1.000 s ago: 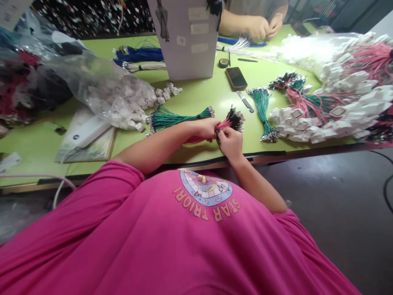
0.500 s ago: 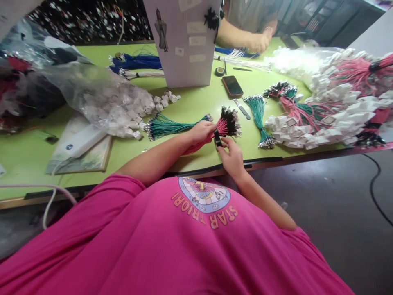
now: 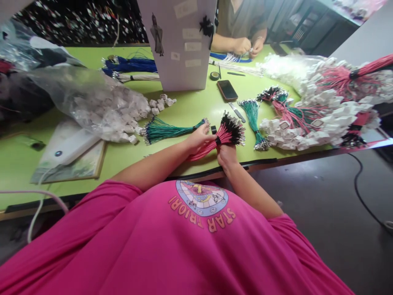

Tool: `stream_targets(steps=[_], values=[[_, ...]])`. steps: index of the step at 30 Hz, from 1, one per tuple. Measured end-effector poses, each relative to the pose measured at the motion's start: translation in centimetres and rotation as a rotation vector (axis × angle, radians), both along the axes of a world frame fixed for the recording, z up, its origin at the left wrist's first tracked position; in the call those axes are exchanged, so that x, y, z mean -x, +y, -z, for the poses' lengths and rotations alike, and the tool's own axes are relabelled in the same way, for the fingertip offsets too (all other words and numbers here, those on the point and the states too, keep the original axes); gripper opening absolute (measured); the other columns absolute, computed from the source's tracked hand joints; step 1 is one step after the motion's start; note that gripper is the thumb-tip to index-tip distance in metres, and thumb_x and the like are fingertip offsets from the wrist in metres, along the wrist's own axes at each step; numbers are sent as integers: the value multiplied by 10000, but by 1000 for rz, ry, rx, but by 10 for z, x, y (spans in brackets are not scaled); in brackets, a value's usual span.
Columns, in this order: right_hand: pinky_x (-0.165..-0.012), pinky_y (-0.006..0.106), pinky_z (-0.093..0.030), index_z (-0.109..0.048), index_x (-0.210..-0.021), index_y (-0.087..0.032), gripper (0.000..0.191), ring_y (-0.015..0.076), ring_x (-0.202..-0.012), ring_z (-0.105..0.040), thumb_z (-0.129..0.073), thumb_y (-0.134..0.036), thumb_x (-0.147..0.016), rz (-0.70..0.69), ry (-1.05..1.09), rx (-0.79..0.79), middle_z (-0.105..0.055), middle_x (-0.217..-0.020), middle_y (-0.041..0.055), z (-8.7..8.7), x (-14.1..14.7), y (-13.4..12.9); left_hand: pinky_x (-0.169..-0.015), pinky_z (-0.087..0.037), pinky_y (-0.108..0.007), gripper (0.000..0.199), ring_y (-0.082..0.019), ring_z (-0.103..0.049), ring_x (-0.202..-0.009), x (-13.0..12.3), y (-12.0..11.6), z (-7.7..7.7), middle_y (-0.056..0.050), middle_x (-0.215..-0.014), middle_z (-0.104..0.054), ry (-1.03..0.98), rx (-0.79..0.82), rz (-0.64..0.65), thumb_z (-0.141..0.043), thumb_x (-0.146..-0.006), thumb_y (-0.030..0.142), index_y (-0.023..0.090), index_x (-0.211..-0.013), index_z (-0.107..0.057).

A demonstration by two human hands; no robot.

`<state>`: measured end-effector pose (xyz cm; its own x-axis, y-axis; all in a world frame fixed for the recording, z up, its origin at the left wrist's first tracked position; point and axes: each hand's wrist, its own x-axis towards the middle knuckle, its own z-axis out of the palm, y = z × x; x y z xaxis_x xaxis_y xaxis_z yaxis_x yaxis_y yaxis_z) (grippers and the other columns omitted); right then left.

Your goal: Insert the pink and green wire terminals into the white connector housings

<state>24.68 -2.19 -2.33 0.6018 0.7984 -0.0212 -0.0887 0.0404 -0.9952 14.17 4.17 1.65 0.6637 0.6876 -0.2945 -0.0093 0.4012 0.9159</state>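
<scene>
A bundle of pink wires (image 3: pixel 204 151) with black, metal-tipped ends (image 3: pixel 232 130) lies across my two hands, just above the table's front edge. My left hand (image 3: pixel 200 138) is closed around the wires from the left. Black tape (image 3: pixel 218 140) circles the bundle near its black ends. Tucked under the bundle from the right is my right hand (image 3: pixel 227 155); its fingers are hidden behind the wires. A small black piece (image 3: pixel 214 129), perhaps a tape roll, shows just beyond the bundle. Behind my left hand lies a green wire bundle (image 3: pixel 172 129).
Another green wire bundle (image 3: pixel 252 119), a cutter knife (image 3: pixel 237 112), a phone (image 3: pixel 227 90) and a tape roll (image 3: pixel 214 76) lie beyond. White connectors (image 3: pixel 294 135) with pink wires pile up at right. A bag of white parts (image 3: pixel 107 102) lies left. A person's hands (image 3: pixel 247 47) work across the table.
My right hand has gone from holding black tape at the bundle's near side to underneath it. The black ends have fanned out, and the tape now lies around the wires.
</scene>
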Motion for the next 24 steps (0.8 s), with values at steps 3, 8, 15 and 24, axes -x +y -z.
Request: stream_targets(steps=[3,8,15,24], values=[[-722,330,-547,-687,-874,-227,294,187,-773,-643,-623,-482,-741,-119,-143,96,-693,-738,14,-9,-12,-21,-679,-518,-305,301,-153,-634,-642,0,1,-2,-77,-792,-661,-12,179,80,-798,-671,183,79,-899,-632],[-482,256,-439,-693,-726,-201,133,123,-483,-527,-722,-328,-698,-405,-297,280,-620,-560,-26,-46,-29,-74,-798,-471,-211,338,-118,-623,-866,-6,-8,2,-39,-943,-672,22,-208,-82,-732,-668,51,129,-968,-596],[-378,210,-369,-445,-957,-257,403,67,-425,-537,-716,-357,-676,-313,-31,70,-719,-880,-17,-71,-21,-40,-675,-473,-193,543,-86,-616,-693,-4,-21,7,-25,-956,-688,34,-361,61,-762,-706,199,171,-1206,-553],[-370,227,-298,-461,-853,-249,307,75,-357,-455,-632,-502,-822,-286,-122,180,-688,-678,-31,-53,-21,-92,-495,-429,-225,1065,-129,-557,-445,9,-1,-8,33,-556,-620,-82,14,264,-682,-598,66,31,-1549,-205]])
